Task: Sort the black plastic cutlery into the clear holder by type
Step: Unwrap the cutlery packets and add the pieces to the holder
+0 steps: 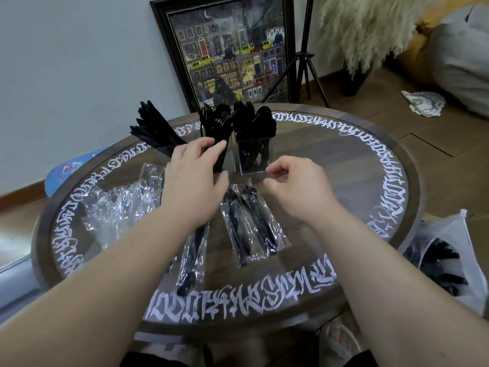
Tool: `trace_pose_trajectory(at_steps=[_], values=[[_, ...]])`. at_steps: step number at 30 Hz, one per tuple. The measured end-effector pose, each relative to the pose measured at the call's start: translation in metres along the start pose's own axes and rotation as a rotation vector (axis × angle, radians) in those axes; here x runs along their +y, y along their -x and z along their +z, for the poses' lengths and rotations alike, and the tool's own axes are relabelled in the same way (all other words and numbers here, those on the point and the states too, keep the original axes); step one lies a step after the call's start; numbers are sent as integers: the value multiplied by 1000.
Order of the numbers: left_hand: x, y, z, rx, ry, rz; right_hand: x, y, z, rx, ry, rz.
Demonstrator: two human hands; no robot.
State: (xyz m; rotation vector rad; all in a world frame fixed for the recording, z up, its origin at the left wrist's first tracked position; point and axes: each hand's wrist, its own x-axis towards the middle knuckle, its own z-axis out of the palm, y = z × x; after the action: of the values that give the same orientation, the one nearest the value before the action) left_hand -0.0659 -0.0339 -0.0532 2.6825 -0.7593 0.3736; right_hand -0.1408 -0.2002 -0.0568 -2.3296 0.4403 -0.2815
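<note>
Holder (248, 154) sits at 12 o'clock on the bench (357, 160), already loaded: knives (156, 128) fanned in the left bin, forks (217, 125) in the middle, spoons (259, 123) on the right, so types stay separate. Two sealed packs remain: one (251, 226) at centre, one (194, 258) at 7 o'clock under the left wrist. Left hand (194, 178) is released, fingers spread over the fork bin, holding nothing. Right hand (296, 184) is loosely curled and empty, just beyond the centre pack, likely next to unwrap. Empty wrappers (119, 207) are dumped at 9 o'clock, out of the way.
</note>
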Motion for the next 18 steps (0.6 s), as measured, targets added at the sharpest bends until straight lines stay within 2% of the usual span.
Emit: trace_pose_trajectory(at_steps=[4, 8, 13, 18], values=[[1, 37, 6, -218, -66, -33, 9, 6, 12, -167, 176, 2], [2, 54, 21, -427, -155, -16, 19, 12, 20, -238, 262, 49], [5, 54, 31, -545, -223, 13, 26, 14, 28, -268, 216, 147], [3, 51, 33, -578, -218, -4, 23, 15, 32, -324, 217, 177]])
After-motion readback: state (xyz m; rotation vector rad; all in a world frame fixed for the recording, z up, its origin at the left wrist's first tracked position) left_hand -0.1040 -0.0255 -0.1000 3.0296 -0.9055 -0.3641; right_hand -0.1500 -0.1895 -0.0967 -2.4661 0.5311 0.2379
